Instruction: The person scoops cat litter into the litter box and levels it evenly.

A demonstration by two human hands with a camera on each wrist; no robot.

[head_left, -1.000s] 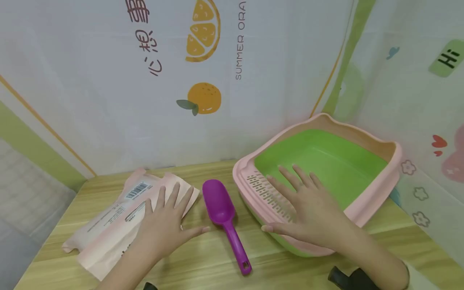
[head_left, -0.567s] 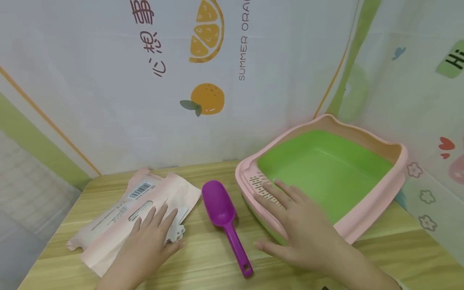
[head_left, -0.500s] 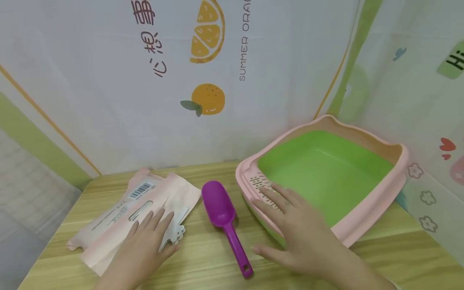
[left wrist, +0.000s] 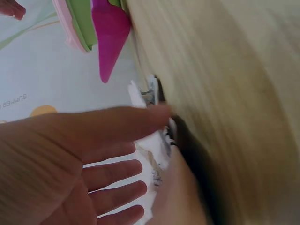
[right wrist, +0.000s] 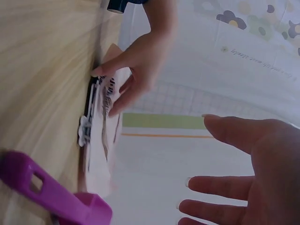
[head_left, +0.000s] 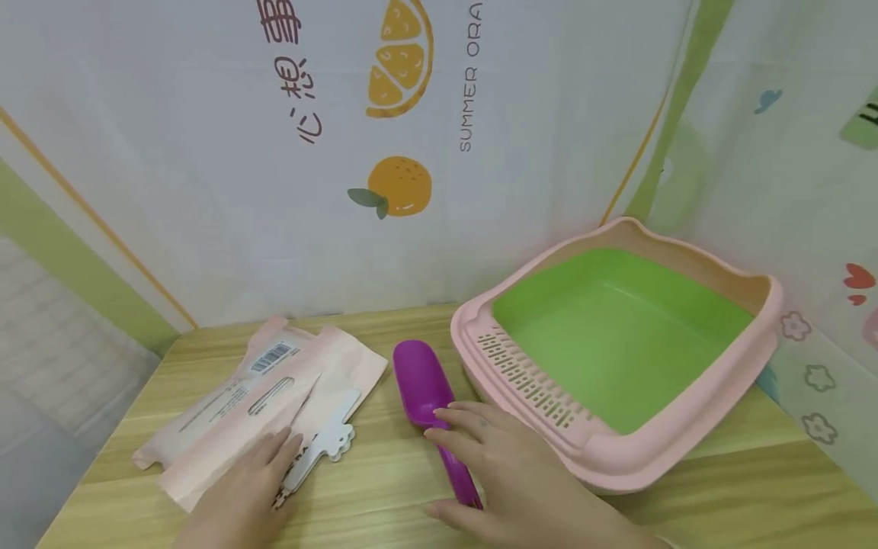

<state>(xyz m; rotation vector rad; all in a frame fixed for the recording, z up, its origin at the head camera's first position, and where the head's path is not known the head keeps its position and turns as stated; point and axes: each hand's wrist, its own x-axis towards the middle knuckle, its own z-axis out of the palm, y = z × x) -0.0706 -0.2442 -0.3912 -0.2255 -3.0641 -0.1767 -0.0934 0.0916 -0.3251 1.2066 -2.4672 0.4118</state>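
Note:
A purple scoop [head_left: 420, 383] lies on the wooden table in the head view, its handle partly hidden behind my right hand [head_left: 514, 476]. That hand hovers over the handle with its fingers spread and holds nothing; the right wrist view shows it apart from the scoop [right wrist: 51, 192]. At the left, my left hand [head_left: 240, 492] is over the near part of a pale pink printed bag [head_left: 226, 415]. Beside its thumb lies a white animal-shaped clip [head_left: 329, 442], by the bag's right edge. In the left wrist view the fingers [left wrist: 117, 194] look straight; contact is unclear.
A pink-rimmed litter box [head_left: 713, 396] with a green inside stands at the right, near the cloth-covered walls. Its slotted ledge [head_left: 524, 381] faces the scoop. Behind everything hangs a white printed cloth [head_left: 274, 229]. The table [head_left: 384, 488] ends at the left edge.
My right hand has come off the litter box's ledge, moving left and nearer me to above the scoop's handle. The left hand has drawn back toward me, uncovering the clip.

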